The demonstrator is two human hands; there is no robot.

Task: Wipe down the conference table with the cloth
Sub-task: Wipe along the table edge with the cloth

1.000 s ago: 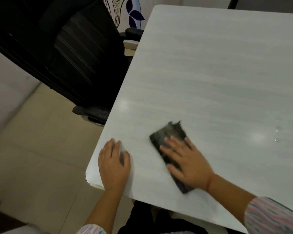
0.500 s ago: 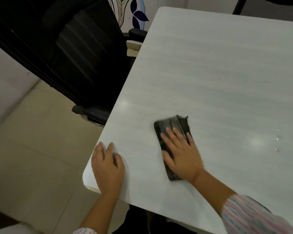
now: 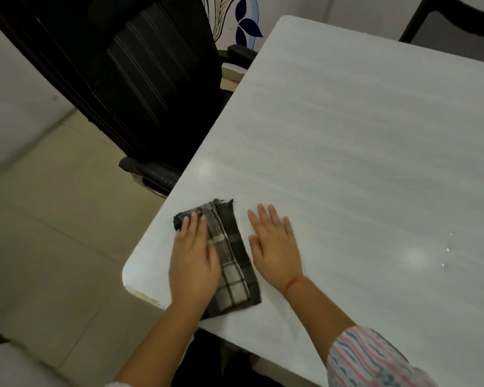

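So the folded dark grey-and-white checked cloth (image 3: 232, 263) lies flat near the front left corner of the pale wood-grain conference table (image 3: 361, 163). The left hand (image 3: 193, 263) rests on its left half, fingers straight, not gripping. The right hand (image 3: 275, 247) lies flat on bare tabletop just beside the cloth, fingers spread. A black high-back office chair (image 3: 140, 88) crowds the table's left edge, with blue leaf wall art (image 3: 246, 26) behind it.

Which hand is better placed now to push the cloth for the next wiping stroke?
Left, probably. The left hand already lies flat on the cloth, fingers straight, so it can push at once. The right hand rests on the bare table beside it.
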